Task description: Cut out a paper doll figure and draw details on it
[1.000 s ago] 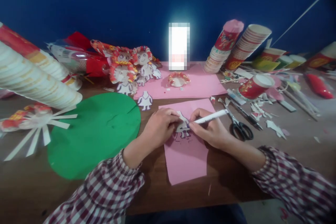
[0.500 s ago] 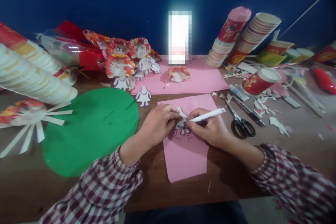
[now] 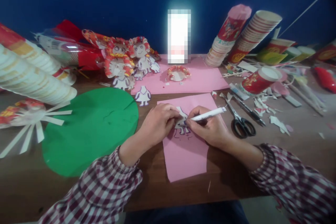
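Observation:
A white paper doll-body cutout lies on a small pink paper sheet. My left hand has its fingers pressed together on the cutout's left edge. In my right hand is a white marker, tilted, with its tip end down at the cutout's right side; the tip itself is hidden by my fingers. Dark pen marks show on the pink sheet just below the cutout. A second doll-body cutout, outlined in purple, lies up and to the left of my left hand.
A green paper oval lies left. Black-handled scissors, a black pen and paper scraps lie right. Behind are a larger pink sheet, finished paper dolls and a lit, blurred-out screen. Stacked paper cups stand at both sides.
My right hand and the marker have shifted very slightly, and the marker's printed lettering now shows more clearly. My left hand stays on the cutout.

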`<state>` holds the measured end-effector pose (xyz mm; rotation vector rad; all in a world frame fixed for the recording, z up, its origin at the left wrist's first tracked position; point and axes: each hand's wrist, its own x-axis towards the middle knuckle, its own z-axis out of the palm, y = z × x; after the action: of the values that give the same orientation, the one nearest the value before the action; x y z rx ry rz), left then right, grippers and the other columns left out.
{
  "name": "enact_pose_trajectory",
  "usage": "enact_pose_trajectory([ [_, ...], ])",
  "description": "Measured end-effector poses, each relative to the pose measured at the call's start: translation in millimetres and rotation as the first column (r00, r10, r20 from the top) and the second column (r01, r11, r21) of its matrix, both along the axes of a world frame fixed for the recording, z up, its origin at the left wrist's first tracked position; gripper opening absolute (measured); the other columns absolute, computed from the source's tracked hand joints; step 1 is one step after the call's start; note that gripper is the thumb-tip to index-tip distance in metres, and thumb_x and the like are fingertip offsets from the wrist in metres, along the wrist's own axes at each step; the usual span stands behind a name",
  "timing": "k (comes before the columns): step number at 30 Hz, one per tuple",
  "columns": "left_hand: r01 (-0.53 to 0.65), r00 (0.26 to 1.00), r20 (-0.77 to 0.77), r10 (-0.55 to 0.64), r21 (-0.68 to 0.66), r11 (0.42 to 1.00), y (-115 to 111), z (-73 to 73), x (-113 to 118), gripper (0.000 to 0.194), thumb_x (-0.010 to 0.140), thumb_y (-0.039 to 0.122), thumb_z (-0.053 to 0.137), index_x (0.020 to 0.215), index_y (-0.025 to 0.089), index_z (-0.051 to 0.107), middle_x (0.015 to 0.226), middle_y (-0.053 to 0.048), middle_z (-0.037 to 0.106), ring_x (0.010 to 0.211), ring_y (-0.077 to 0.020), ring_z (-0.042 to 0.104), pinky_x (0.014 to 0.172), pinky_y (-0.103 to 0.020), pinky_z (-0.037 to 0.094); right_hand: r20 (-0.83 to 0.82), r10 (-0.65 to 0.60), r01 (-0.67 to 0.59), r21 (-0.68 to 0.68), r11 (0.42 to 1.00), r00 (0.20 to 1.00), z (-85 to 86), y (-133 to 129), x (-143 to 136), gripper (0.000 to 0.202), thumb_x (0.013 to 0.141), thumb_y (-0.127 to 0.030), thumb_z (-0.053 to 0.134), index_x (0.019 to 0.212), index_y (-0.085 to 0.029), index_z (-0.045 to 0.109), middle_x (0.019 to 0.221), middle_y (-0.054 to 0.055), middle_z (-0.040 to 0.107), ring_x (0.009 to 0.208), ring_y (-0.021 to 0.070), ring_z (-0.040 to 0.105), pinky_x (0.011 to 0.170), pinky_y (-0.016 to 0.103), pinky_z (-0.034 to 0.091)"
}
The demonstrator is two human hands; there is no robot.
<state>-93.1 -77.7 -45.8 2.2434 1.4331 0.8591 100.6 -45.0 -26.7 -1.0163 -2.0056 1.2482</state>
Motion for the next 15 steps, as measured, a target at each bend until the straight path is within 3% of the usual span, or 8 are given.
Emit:
enact_pose_trajectory([
  [7,-0.006,1.000,0.003,0.006,0.010,1.000,0.9,-2.0,0.2,0.024,0.080,0.007,0.055,0.091,0.022,0.070,0.099,-0.003,0.069,0.097,-0.0187,0.060,0.088,-0.038,0.047,-0.064,0.080,-0.086,-0.094,0.992,0.995,-3.2,-1.2,0.1,0.013,0.081,-0.027,0.062,0.077,-0.017,0.055,0.062,-0.001,0.059,0.052,0.0086,0.051,0.046,0.020,0.040],
  [15,0.003,1.000,-0.002,-0.003,0.000,1.000,1.2,-1.8,-0.3,0.021,0.080,0.009,0.058,0.090,0.021,0.071,0.099,-0.003,0.069,0.095,-0.0181,0.059,0.086,-0.037,0.047,-0.057,0.094,-0.100,-0.118,0.988,0.994,-4.4,-0.9,0.8,0.012,0.081,-0.027,0.063,0.079,-0.016,0.057,0.064,-0.001,0.061,0.054,0.0087,0.052,0.047,0.020,0.041],
])
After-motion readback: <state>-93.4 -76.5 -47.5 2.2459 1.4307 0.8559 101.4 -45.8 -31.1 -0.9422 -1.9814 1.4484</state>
